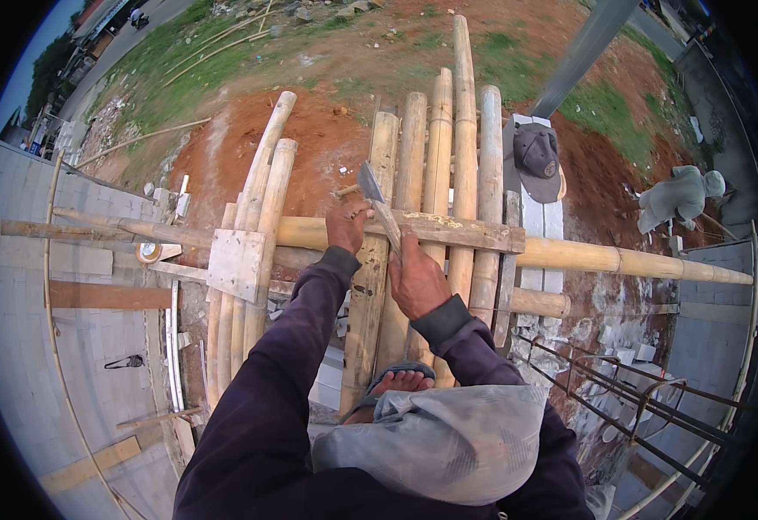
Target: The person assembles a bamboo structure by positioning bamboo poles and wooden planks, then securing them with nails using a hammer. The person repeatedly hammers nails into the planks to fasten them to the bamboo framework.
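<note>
My right hand [419,279] is wrapped round the handle of a wooden-handled tool with a grey metal head [369,183]; its exact kind is unclear. The metal end points up and to the left. Close by, my left hand [347,227] has its fingers pinched together at the left end of a short wooden plank [457,230]; what they hold, if anything, is hidden. That plank lies across several upright-running bamboo poles [465,113], beside a thick horizontal bamboo pole [604,256]. My sandalled foot [402,381] rests on the poles below my hands.
A dark cap [538,156] sits on a pale board at right. Rusty steel bars [621,390] reach in at lower right. A square white-stained board [235,264] covers the left poles. A tape roll [148,252] lies farther left. Another person [680,198] bends over red soil.
</note>
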Demonstrator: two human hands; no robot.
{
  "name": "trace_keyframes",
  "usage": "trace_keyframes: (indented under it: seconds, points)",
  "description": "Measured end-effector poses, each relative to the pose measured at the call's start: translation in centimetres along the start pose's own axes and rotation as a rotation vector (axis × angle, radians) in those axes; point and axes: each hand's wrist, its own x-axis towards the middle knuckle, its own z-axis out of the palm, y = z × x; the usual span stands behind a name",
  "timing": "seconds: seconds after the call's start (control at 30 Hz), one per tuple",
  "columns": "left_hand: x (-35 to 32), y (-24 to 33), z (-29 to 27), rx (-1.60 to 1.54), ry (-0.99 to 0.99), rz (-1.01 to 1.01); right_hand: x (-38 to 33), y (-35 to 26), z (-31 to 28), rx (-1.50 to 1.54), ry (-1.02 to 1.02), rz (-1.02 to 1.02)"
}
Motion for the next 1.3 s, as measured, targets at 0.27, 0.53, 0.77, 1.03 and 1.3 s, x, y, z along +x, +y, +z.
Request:
trace_keyframes:
  seconds: [0.27,0.53,0.77,1.03,1.3]
  points:
    - [-0.2,-0.8,0.5,-0.063,-0.009,-0.036,0.2,0.9,0.8,-0.011,0.083,-0.06]
    - [-5.0,-1.1,-0.9,0.127,0.287,-0.246,0.8,1.3,-0.1,-0.106,0.026,0.098]
    - [-13.3,-0.3,-1.2,0.472,-0.202,-0.333,-0.5,0.2,0.0,0.073,0.284,-0.236]
    - [-13.1,-0.6,-0.9,0.443,-0.174,-0.333,1.0,1.0,-2.2,0.031,0.314,-0.282]
    - [-13.7,-1.6,-0.7,0.436,-0.092,-0.291,1.9,1.8,0.7,-0.103,-0.033,0.097]
